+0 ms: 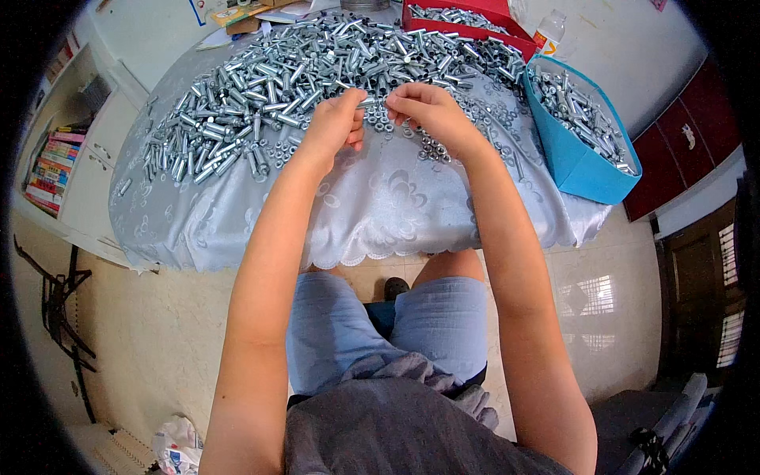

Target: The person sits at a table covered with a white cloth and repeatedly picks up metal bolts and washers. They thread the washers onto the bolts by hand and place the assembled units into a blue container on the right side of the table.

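Observation:
My left hand (334,127) is closed in a pinch over the near edge of a big heap of silver metal anchor bolts (261,87). A short silver bolt (370,101) shows at its fingertips, pointing toward my other hand. Just to the right, my right hand (431,115) has thumb and fingers pressed together. Whatever is in that pinch is too small to make out. Loose hex nuts (382,120) lie on the cloth between and below the hands. Another cluster of nuts (434,150) sits under my right wrist.
A patterned silver-grey tablecloth (372,198) covers the table. At its right edge stands a blue fabric bin (586,170) filled with metal bolts. Behind it are a red box (518,41) with more pieces and a clear bottle (550,33). A bookshelf (59,170) is at the left.

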The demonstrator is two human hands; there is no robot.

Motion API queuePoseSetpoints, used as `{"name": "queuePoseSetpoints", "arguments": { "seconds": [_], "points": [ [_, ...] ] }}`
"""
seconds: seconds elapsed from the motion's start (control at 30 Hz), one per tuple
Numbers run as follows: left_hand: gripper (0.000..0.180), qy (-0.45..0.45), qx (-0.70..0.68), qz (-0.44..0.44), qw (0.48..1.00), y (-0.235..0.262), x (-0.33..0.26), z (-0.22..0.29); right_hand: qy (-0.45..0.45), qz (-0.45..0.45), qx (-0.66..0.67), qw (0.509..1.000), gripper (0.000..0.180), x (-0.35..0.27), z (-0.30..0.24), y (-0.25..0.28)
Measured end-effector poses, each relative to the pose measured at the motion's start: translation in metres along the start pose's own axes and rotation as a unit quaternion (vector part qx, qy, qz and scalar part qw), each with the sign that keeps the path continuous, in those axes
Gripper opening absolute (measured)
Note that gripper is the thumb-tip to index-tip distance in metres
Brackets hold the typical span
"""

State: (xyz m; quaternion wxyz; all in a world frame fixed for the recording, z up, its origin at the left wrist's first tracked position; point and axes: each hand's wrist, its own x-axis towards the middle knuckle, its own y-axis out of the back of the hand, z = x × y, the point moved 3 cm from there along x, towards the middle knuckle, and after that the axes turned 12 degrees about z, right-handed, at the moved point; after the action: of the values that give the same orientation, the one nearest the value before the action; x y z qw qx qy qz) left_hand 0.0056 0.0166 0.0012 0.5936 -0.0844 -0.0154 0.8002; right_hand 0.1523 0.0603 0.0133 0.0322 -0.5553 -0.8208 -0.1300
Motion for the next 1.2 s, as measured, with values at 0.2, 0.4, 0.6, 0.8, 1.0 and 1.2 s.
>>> {"name": "queuePoseSetpoints", "arguments": {
  "seconds": [0.2, 0.4, 0.6, 0.8, 1.0, 1.2],
  "points": [
    [0.037, 0.006, 0.004, -0.003, 1.0, 0.001, 0.001, -0.001, -0.015, 0.038, 0.01, 0.999, 0.015, -0.001, 0.0, 0.001],
    [0.037, 0.003, 0.007, 0.003, 1.0, 0.001, 0.002, -0.002, 0.013, 0.042, 0.031, 0.999, 0.018, -0.002, -0.003, 0.0],
    [0.034, -0.006, 0.009, 0.002, 1.0, 0.001, 0.001, -0.002, 0.057, 0.037, 0.012, 0.998, 0.018, 0.0, 0.0, -0.002],
    [0.032, 0.01, -0.006, -0.034, 0.999, -0.001, -0.001, 0.0, 0.064, 0.02, 0.044, 0.997, 0.019, -0.003, -0.003, -0.005],
    [0.034, 0.036, -0.065, -0.067, 0.995, -0.005, -0.005, 0.002, 0.061, 0.021, 0.052, 0.997, 0.022, -0.003, -0.007, -0.006],
    [0.039, 0.056, -0.12, -0.03, 0.991, 0.003, 0.005, 0.003, 0.171, 0.1, -0.141, 0.97, 0.02, 0.002, 0.005, 0.002]
  ]
}}
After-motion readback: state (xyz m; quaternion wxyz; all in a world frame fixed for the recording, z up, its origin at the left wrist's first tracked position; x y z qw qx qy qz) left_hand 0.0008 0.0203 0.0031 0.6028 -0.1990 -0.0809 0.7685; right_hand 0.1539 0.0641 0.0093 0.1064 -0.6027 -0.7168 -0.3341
